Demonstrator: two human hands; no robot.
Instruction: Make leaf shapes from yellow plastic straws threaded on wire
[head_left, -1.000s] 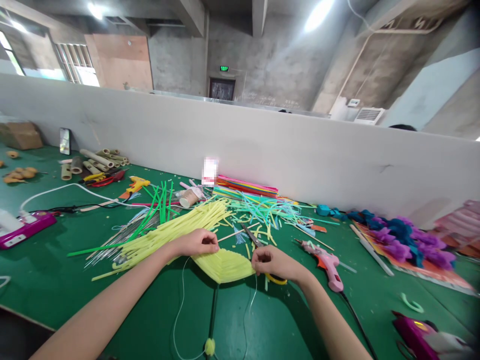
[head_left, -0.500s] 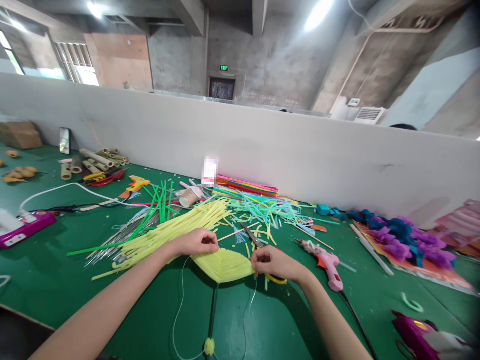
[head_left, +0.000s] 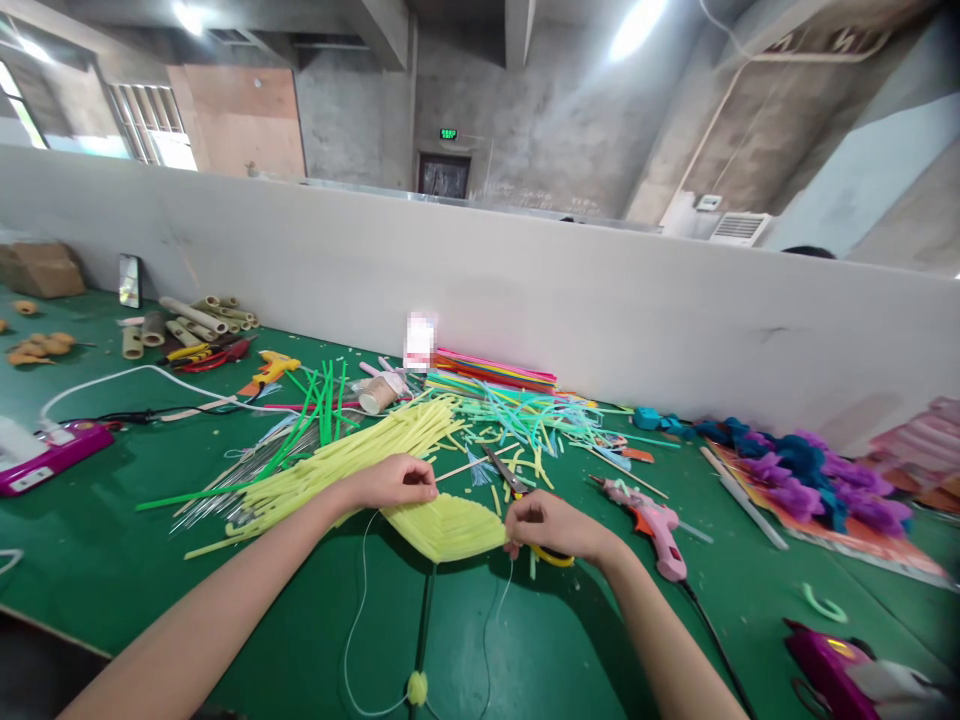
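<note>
Over the last second I log almost no change: the yellow leaf-shaped piece [head_left: 446, 527] has crept a touch away from me on the green table [head_left: 112, 570], and both hands have gone with it. Left hand [head_left: 394, 482] is curled shut, fingertips pinching the piece's upper left edge; right hand [head_left: 547, 525] is closed in a pinch on its right tip, where the thin white thread [head_left: 358, 590] hangs down, with the scissors [head_left: 504, 472] just beyond. I read this as fine work on a held piece, grip unaltered.
</note>
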